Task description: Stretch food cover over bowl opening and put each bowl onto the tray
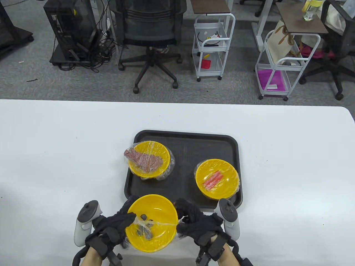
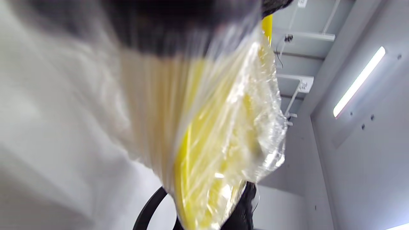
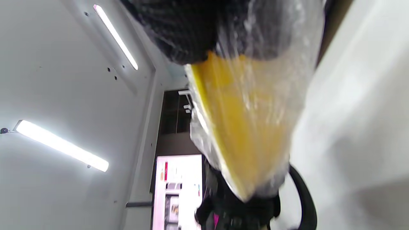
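A yellow bowl with dark pieces inside sits at the table's front edge, just before the black tray. A clear food cover lies stretched over its near half; the far half is bare. My left hand pinches the cover at the bowl's left rim. My right hand grips the cover at the right rim. Both wrist views are blurred and show the yellow bowl under crinkled cover. On the tray stand two covered bowls, one with meat, one with orange sticks.
The white table spreads wide on both sides of the tray. Beyond its far edge stand an office chair, a computer tower and two white trolleys.
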`<state>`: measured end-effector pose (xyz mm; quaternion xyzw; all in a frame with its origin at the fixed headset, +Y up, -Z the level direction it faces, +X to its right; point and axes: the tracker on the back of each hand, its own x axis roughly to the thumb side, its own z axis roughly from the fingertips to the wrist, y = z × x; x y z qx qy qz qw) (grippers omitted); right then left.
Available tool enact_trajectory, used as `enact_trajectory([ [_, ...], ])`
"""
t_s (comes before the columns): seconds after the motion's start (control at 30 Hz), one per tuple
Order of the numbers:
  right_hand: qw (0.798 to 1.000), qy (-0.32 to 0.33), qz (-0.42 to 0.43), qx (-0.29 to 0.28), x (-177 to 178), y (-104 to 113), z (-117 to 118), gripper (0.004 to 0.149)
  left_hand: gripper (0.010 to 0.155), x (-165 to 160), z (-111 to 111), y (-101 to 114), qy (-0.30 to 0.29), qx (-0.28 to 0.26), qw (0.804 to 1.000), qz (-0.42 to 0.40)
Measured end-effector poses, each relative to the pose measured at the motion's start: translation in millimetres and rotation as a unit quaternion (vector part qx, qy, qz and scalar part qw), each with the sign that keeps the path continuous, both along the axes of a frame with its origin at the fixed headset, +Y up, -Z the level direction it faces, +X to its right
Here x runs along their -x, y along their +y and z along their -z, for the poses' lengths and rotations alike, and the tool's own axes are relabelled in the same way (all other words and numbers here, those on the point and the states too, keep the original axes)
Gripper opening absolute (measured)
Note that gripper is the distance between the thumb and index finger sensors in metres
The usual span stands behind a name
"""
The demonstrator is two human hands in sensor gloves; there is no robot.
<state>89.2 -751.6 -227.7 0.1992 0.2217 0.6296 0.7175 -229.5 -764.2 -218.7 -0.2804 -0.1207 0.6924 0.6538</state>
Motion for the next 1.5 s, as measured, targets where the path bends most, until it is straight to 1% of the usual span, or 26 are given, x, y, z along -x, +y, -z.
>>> enact_trajectory([
  [0.03,0.999,-0.035,0.001,-0.008,-1,1,-1,0.069,0.065,0,1,1,-0.011,-0.006,1.0,0.01],
  [0.13,0.997,-0.077,0.03,-0.012,0,-1,-2,0.06,0.064,-1,1,0,-0.021,0.0,1.0,0.009],
  [0.2,0.993,-0.113,0.014,-0.016,0,-2,-5,0.059,0.062,-2,-1,1,-0.028,0.001,0.999,0.025],
  [0.3,0.991,-0.133,0.012,-0.025,0,-3,-4,0.058,0.058,-6,-1,-2,-0.038,0.005,0.999,0.029],
  [0.33,0.989,-0.145,0.018,-0.016,0,-6,-5,0.057,0.058,-9,-1,-3,-0.051,0.015,0.998,0.021],
  [0.43,0.981,-0.17,0.09,0.039,-3,-11,-1,0.055,0.058,-23,-3,-8,-0.14,0.018,0.99,0.031],
  [0.5,0.98,-0.175,0.079,0.049,-6,-14,-2,0.055,0.058,-27,-1,-8,-0.136,0.023,0.99,0.026],
  [0.6,0.976,-0.213,0.042,0.031,-11,-12,-3,0.057,0.058,-23,-2,-9,-0.074,0.034,0.996,-0.031],
  [0.63,0.978,-0.203,0.045,0.022,-11,-10,-3,0.066,0.058,-21,-2,-8,-0.059,0.035,0.997,-0.038],
  [0.67,0.985,-0.165,0.052,0.019,-10,-7,-2,0.075,0.058,-17,-2,-7,-0.037,0.027,0.998,-0.038],
  [0.73,0.996,-0.045,0.074,0.016,-5,-5,-3,0.087,0.057,-11,-1,-3,-0.004,0.009,1.0,-0.02],
  [0.77,0.997,0.011,0.071,0.02,-1,-1,-6,0.085,0.058,-9,-1,-1,0.012,0.004,1.0,-0.011],
  [0.83,1.0,-0.01,0.018,-0.021,6,6,-12,0.075,0.058,-5,-3,1,0.039,0.002,0.999,0.006],
  [0.9,0.989,-0.069,-0.086,-0.096,11,21,-22,0.065,0.058,-2,-6,3,0.088,-0.005,0.995,0.045],
  [0.93,0.972,-0.089,-0.151,-0.155,17,29,-28,0.062,0.058,-1,-9,5,0.126,-0.009,0.99,0.07],
  [0.97,0.959,-0.096,-0.189,-0.19,20,33,-31,0.063,0.058,-1,-10,6,0.149,-0.012,0.985,0.082],
  [1.0,0.931,-0.106,-0.264,-0.229,27,37,-35,0.063,0.058,-2,-11,6,0.169,-0.019,0.981,0.094],
  [1.03,0.902,-0.086,-0.331,-0.262,35,39,-38,0.066,0.058,-3,-12,7,0.171,-0.019,0.98,0.102],
  [1.07,0.884,-0.075,-0.379,-0.263,42,39,-40,0.069,0.058,-5,-12,7,0.167,-0.02,0.981,0.094],
  [1.13,0.883,-0.037,-0.386,-0.264,52,37,-37,0.067,0.058,-10,-14,6,0.161,-0.012,0.985,0.067],
  [1.23,0.893,-0.023,-0.371,-0.254,54,33,-34,0.039,0.059,-19,-17,8,0.174,-0.019,0.982,0.074],
  [1.27,0.895,-0.034,-0.367,-0.25,51,33,-34,0.037,0.059,-19,-17,8,0.171,-0.026,0.98,0.093],
  [1.3,0.898,-0.061,-0.36,-0.244,47,32,-33,0.037,0.06,-19,-17,8,0.159,-0.032,0.982,0.095],
  [1.37,0.899,-0.173,-0.32,-0.242,35,30,-32,0.038,0.06,-19,-16,7,0.137,-0.026,0.987,0.083],
  [1.43,0.9,-0.19,-0.321,-0.228,27,32,-30,0.039,0.059,-19,-15,5,0.124,-0.021,0.989,0.074],
  [1.5,0.884,-0.227,-0.335,-0.233,20,33,-28,0.039,0.058,-19,-15,4,0.118,-0.017,0.992,0.046],
])
